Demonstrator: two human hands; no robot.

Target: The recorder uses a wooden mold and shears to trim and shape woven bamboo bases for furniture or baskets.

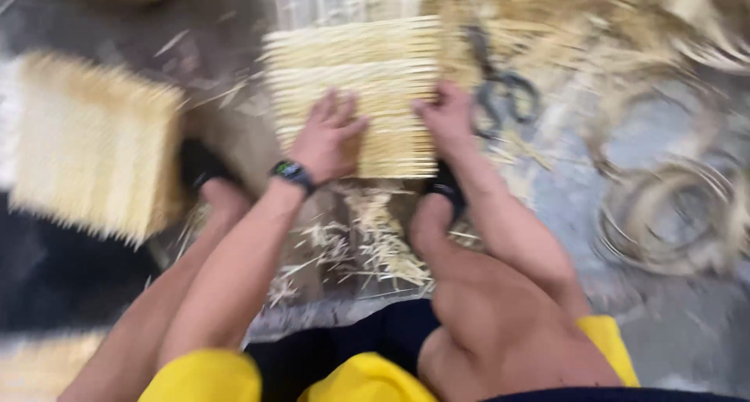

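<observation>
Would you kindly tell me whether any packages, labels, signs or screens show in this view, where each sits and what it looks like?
Smartwatch: on the left wrist, beside the woven straw mat; small dark rounded screen on a black band, with blurred greenish-blue marks.
No packages, labels or signs can be made out.

Bare floor open at the right edge, scissors and coiled strips (blurred) crowding the right, second woven mat blocking the left, straw scraps between the feet.

Two straw mats, one scissors, one cord coil.
</observation>
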